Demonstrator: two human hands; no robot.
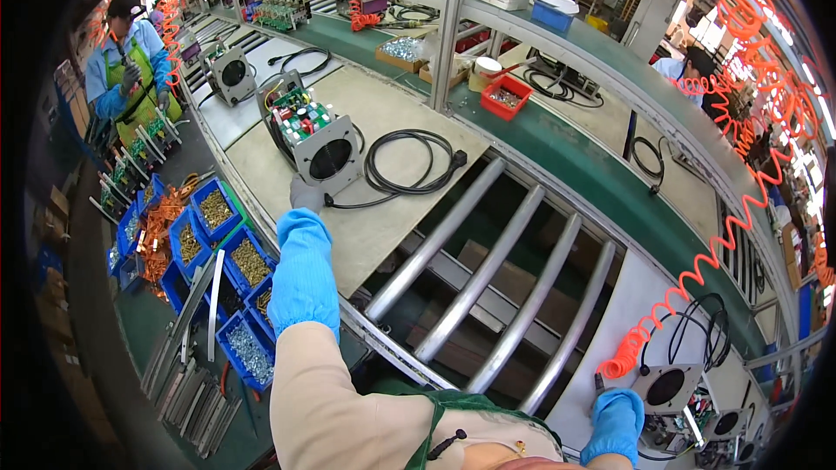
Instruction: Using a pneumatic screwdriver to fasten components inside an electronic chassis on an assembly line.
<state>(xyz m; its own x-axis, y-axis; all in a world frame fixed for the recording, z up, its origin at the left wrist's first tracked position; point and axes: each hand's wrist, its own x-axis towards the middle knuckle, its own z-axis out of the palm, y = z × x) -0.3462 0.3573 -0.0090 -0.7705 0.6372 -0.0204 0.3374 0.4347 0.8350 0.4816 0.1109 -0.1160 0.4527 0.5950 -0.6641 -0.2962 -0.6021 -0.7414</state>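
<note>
My left hand [306, 195], in a grey glove, grips the lower left corner of a fan unit [329, 157]. The unit has a grey square front panel with a round black fan opening and a green circuit board with parts behind it. Its black power cable [409, 165] lies coiled to the right on a beige board [392, 224]. Far to the lower right is my right hand [608, 395], mostly covered by the blue sleeve; its fingers are hidden. Beside it ends a red coiled air hose [629, 353] with a dark fitting, next to another fan unit [669, 388].
Metal rollers [496, 296] span the conveyor ahead of me. Blue bins [246, 348] of screws and small parts stand at left, near metal strips [196, 405]. A red bin [505, 97] sits beyond an upright post [449, 35]. A co-worker [131, 65] stands at far left.
</note>
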